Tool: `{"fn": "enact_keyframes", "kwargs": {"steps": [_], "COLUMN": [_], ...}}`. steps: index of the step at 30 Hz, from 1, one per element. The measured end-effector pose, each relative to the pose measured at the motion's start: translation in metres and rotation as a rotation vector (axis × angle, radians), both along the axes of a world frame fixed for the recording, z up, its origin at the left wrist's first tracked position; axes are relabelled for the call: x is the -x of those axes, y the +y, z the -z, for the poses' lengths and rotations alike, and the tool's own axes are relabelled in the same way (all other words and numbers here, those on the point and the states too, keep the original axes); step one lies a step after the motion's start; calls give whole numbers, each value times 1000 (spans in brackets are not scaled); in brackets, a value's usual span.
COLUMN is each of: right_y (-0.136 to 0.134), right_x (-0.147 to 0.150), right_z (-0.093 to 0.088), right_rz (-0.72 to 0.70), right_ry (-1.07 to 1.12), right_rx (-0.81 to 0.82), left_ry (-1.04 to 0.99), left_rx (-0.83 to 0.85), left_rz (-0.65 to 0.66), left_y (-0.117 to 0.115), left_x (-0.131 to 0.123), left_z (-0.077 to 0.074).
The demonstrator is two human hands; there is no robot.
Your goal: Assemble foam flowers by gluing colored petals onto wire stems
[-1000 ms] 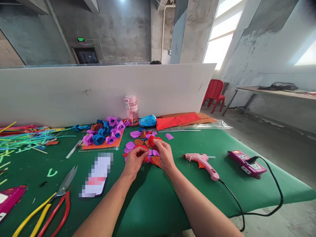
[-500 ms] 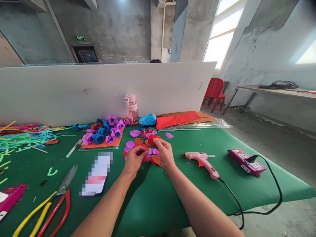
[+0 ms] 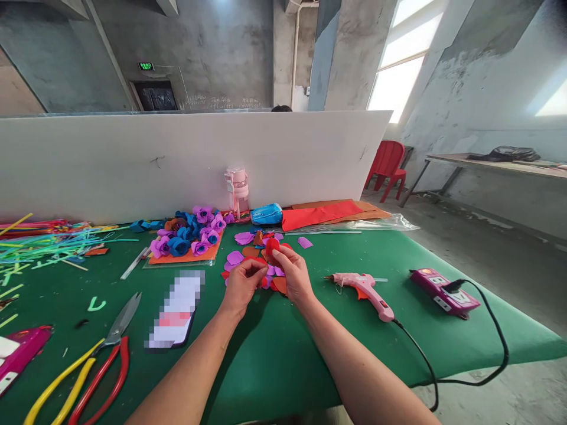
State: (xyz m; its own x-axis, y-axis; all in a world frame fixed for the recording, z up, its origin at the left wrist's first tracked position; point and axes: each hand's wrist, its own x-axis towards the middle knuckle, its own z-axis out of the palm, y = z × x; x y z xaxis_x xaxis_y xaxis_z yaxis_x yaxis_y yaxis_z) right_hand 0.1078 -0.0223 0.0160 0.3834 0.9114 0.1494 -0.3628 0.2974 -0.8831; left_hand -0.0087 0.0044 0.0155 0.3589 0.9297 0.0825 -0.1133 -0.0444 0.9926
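Observation:
My right hand (image 3: 295, 274) is closed, with a red foam or paper petal (image 3: 271, 246) pinched between thumb and fingers. Just to its left, my left hand (image 3: 243, 286) has thumb and forefinger pressed together; whatever lies between them is too small to make out. Both hands hover over a loose pile of cut petals in purple (image 3: 234, 257), orange-brown (image 3: 280, 285), red and blue. Finished purple and blue flowers (image 3: 179, 246) are heaped on an orange sheet at the left. A pink hot glue gun (image 3: 361, 287) lies right of my right hand.
Left of my arms are a phone (image 3: 177, 310), large scissors (image 3: 117, 330) and colourful strips (image 3: 57, 248). A magenta power box (image 3: 443, 290) with a black cable lies at right. A pink bottle (image 3: 238, 192), blue packet (image 3: 266, 213) and red sheet (image 3: 321, 215) line the white panel (image 3: 199, 156).
The red petal in my right hand has turned a little and stands more upright. The red edge at my left fingertips shows less. The camera view has shifted slightly.

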Motion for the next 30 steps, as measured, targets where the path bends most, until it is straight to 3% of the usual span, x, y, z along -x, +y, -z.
{"fn": "enact_keyframes", "kwargs": {"steps": [7,18,21,24,27,30], "right_y": [-1,-1,-2,-4,-6,-9], "right_x": [5,3,0,-2,1,4], "right_z": [1,1,-2,-2,-2,-3], "right_rz": [-102,-65,-54,-156,-291,-340], "right_ry": [-3,12,22,75,99,91], "right_rx": [18,21,16,50,79,86], "left_ry": [-74,-66,-99,-143,-178,-227], "left_rx": [50,95,114,137,171,197], "left_rz": [-20,30,-30,-103,-44,33], "left_y": [2,0,6,12,16,15], "left_x": [1,1,8,15,18,18], "left_z": [1,-4,-8,-10,-11,-12]}}
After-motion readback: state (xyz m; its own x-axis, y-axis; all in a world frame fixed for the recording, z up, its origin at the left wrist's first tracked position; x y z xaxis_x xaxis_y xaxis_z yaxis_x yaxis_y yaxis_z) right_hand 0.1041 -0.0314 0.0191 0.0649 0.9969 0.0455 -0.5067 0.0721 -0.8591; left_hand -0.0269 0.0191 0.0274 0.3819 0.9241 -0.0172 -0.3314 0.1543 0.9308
